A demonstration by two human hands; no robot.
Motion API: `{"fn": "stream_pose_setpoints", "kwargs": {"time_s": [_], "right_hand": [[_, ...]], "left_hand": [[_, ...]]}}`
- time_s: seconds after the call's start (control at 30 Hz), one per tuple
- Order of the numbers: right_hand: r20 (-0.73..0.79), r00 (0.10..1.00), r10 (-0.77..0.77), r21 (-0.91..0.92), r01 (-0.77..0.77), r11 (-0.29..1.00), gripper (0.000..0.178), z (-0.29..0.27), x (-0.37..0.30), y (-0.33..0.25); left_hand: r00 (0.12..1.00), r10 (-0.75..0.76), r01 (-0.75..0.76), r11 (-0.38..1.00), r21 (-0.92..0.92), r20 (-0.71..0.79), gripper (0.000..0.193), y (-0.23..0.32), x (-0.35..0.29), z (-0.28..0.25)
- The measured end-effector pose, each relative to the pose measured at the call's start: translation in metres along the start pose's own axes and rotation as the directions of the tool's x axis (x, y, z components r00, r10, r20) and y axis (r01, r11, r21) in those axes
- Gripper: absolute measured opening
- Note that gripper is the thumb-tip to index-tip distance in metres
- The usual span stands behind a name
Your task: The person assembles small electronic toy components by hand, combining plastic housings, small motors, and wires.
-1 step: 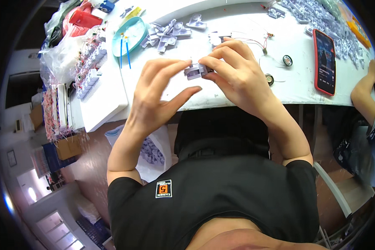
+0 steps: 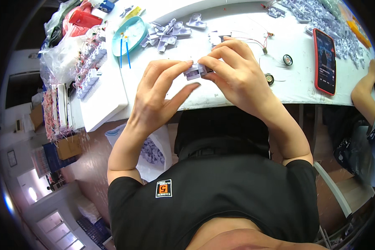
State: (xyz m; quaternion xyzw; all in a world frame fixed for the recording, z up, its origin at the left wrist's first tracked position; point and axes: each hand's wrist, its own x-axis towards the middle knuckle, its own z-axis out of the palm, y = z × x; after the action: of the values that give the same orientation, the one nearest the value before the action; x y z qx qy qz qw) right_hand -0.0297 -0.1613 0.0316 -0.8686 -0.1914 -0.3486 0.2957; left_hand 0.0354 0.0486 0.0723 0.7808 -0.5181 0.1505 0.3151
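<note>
Between thumb and fingers, my right hand (image 2: 234,71) grips a small grey plastic housing (image 2: 193,73) above the near part of the white table. The fingertips of my left hand (image 2: 158,89) touch the housing's upper left edge, while its thumb stands apart below. The far end of the housing is covered by my right fingers. Just beyond my right hand lies another grey plastic part (image 2: 215,38), with thin red wires near it. Two small round speakers, one black-rimmed (image 2: 287,60) and one partly behind my right wrist (image 2: 270,79), lie to the right.
Loose grey parts (image 2: 167,41) lie beside a teal tray (image 2: 116,39) with two blue sticks. Wired grey pieces (image 2: 87,79) stand in rows at the left. A red-cased phone (image 2: 324,62) and a large heap of parts (image 2: 341,41) are right, near another person's arm (image 2: 364,89).
My left thumb and wrist have shifted very slightly. The housing stays in my right hand at nearly the same spot.
</note>
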Motion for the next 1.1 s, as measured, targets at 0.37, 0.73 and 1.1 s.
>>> {"fn": "stream_pose_setpoints", "kwargs": {"time_s": [0.37, 0.73, 1.1], "right_hand": [[0.0, 0.999, 0.054, 0.07, -0.053, 0.996, 0.032, 0.002, -0.002, -0.002], [-0.056, 0.995, -0.082, -0.109, 0.075, 0.991, 0.026, 0.017, -0.002, -0.009], [0.183, 0.965, 0.186, 0.196, -0.221, 0.955, 0.072, 0.003, 0.023, -0.018]], "left_hand": [[0.998, -0.061, 0.06, 0.997, -0.042, -0.007, 0.039, 0.005, 0.0, 0.003], [0.665, -0.619, 0.617, 0.139, -0.774, 0.419, 0.033, -0.031, -0.023, -0.011], [0.746, -0.564, 0.614, 0.376, -0.695, 0.354, 0.026, -0.025, -0.031, -0.052]]}}
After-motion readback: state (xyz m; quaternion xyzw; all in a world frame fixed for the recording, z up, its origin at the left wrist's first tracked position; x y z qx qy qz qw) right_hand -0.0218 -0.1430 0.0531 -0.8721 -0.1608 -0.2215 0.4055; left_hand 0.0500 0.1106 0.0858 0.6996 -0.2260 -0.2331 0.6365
